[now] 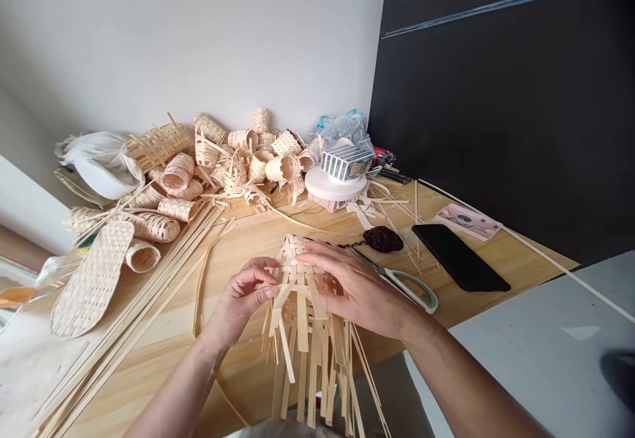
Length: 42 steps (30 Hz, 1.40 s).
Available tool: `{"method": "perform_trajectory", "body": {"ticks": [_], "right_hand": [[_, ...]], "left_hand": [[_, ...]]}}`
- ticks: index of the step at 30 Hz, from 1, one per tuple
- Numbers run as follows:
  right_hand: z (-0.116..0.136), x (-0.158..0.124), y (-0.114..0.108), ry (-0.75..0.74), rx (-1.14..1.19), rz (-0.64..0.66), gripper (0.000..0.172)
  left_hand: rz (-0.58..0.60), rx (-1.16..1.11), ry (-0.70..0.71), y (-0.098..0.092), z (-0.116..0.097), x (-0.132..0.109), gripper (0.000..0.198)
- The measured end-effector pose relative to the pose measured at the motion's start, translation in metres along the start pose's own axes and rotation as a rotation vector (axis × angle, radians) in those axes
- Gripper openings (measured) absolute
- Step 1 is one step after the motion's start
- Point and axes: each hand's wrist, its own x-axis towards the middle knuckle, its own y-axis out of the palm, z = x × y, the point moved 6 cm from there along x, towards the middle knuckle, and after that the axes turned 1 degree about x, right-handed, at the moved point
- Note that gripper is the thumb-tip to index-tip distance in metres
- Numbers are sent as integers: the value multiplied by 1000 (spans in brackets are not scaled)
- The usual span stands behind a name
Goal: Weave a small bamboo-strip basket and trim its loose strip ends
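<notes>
A half-woven basket (297, 272) of pale flat strips lies on the wooden table (238, 239), its loose strip ends (307, 372) hanging toward me over the front edge. My left hand (245, 296) pinches a strip at the weave's left side, fingers curled. My right hand (357, 286) lies over the woven part from the right, fingers pressed onto the strips and holding the piece down.
A heap of small finished woven baskets (223, 160) fills the back of the table. Long loose strips (149, 292) and a flat woven oval (92, 279) lie at left. Scissors (407, 286), a dark cord bundle (383, 239), a black phone (459, 257) and a white round stand (335, 186) sit at right.
</notes>
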Motion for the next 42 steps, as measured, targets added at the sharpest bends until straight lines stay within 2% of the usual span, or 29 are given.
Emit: {"method": "perform_trajectory", "body": {"ticks": [6, 12, 16, 22, 25, 28, 31, 34, 38, 40, 42], "right_hand": [[1, 3, -4, -5, -52, 85, 40], [4, 3, -7, -112, -66, 110, 34], [1, 0, -5, -178, -76, 129, 35], [-6, -3, 0, -176, -30, 145, 34], [-10, -4, -1, -155, 72, 72, 31], [-7, -7, -4, -217, 177, 38, 29], [-2, -10, -4, -294, 208, 106, 35], [-2, -9, -8, -304, 245, 178, 34], [7, -4, -19, -316, 369, 272, 32], [18, -1, -24, -298, 325, 301, 33], [34, 3, -25, -273, 156, 347, 29]], "left_hand": [[26, -50, 9, 2, 5, 2, 4], [21, -42, 10, 5, 7, 0, 6], [46, 31, -5, 11, 1, -4, 7], [91, 159, 10, 20, -11, -8, 10], [55, 202, 105, 19, -14, -7, 7], [53, 265, 186, 23, -16, -8, 9], [81, 286, 202, 31, -19, -12, 14], [89, 296, 226, 37, -22, -16, 12], [47, 385, 366, 40, -29, -20, 4], [36, 461, 468, 42, -32, -21, 4], [34, 536, 549, 44, -35, -23, 7]]}}
